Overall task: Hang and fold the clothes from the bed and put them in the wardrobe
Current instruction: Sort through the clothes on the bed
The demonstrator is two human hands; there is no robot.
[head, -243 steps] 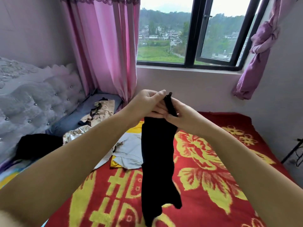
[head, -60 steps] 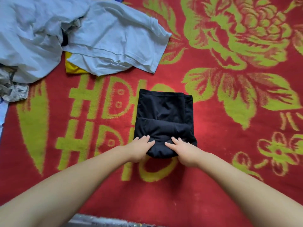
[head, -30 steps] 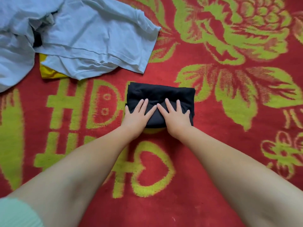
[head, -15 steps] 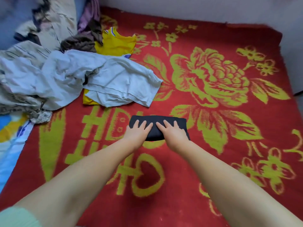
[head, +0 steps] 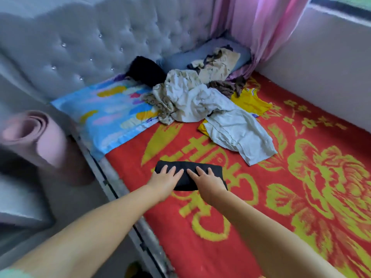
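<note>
Both hands are lying flat on a folded black garment (head: 214,171), a compact, roughly oblong bundle of smooth dark fabric resting on the red blanket (head: 200,247) near the bed's left edge. The left hand (head: 163,180) is pressing the bundle's left part with straight, slightly spread fingers; the right hand (head: 209,184) is pressing the right part likewise, fingers extended, curling round nothing. The two hands are sitting just beside each other.

The blanket is showing a coarse woven pile, red with large yellow-green floral and character motifs. Farther up the bed, a heap of unfolded clothes (head: 190,101) is lying crumpled: a pale grey-white shirt (head: 239,135) of soft creased cloth spreading toward the bundle but apart from it, a yellow garment (head: 253,103) partly beneath it, and brown patterned pieces behind. A black item (head: 146,71) is sitting against the grey tufted headboard (head: 90,47), which is studded with shiny buttons. A blue patterned pillow (head: 112,113) is lying beside the heap. A pink rolled mat (head: 36,137) is standing off the bed's left side. Pink curtains (head: 259,23) are hanging at the corner.
</note>
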